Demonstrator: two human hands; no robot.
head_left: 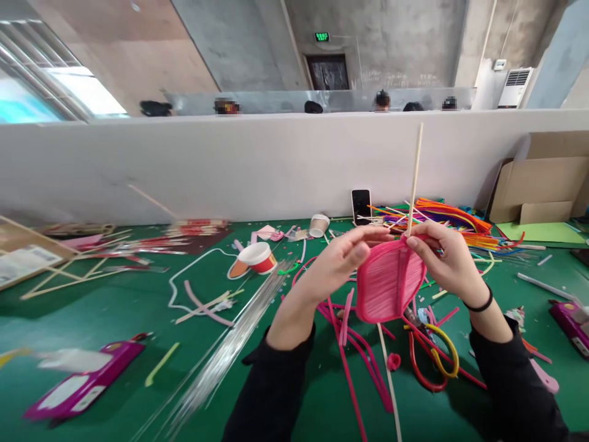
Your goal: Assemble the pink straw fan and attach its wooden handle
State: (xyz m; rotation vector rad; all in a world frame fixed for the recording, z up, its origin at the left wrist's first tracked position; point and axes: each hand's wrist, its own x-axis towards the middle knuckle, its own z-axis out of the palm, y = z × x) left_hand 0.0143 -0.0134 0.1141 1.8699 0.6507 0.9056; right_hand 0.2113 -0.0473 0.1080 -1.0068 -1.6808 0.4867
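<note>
A flat pink panel (390,281) made of pipe cleaners laid side by side is held up above the green table (115,313). My left hand (343,261) pinches its upper left edge. My right hand (444,258) grips its upper right corner together with a thin wooden stick (415,175). The stick runs upright behind the panel and comes out below it. Loose pink pipe cleaners (354,350) lie on the table right under my hands.
A bundle of thin metal wires (230,350) lies left of my arms. Paper cups (257,256), a phone (361,205), a heap of coloured pipe cleaners (453,218), pink packages (83,380) and cardboard boxes (538,184) ring the work spot. A white partition (230,166) closes the far side.
</note>
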